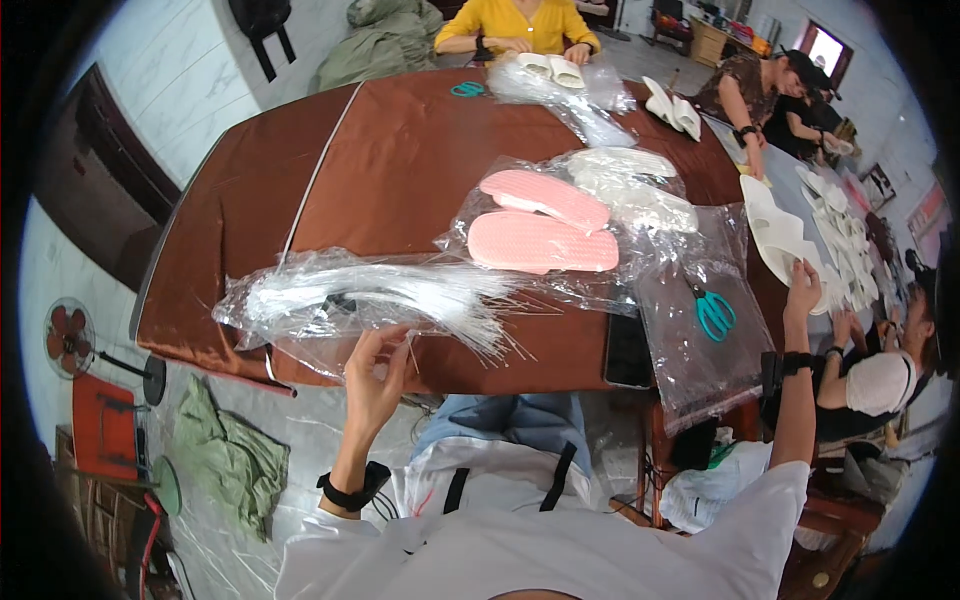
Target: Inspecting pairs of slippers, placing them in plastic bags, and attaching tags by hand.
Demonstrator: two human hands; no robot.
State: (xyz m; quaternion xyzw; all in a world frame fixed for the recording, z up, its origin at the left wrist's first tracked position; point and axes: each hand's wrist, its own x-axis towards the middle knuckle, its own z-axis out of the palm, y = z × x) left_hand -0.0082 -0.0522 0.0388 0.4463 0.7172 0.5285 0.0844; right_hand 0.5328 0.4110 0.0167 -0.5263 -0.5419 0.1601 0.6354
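At the table edge [550, 383], open cloth [565, 350] separates left hand [375, 380] from phone [628, 350].

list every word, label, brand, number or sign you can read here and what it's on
None can be read: no legible text on the white slipper, white ties, pink slippers or dark phone.
Background items are too small and blurred to read.

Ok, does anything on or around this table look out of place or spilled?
Nothing looks plainly spilled. Slightly untidy: the white ties splay unevenly at their right-hand ends, a black phone lies right by the table's near edge, and a green sheet is crumpled on the floor.
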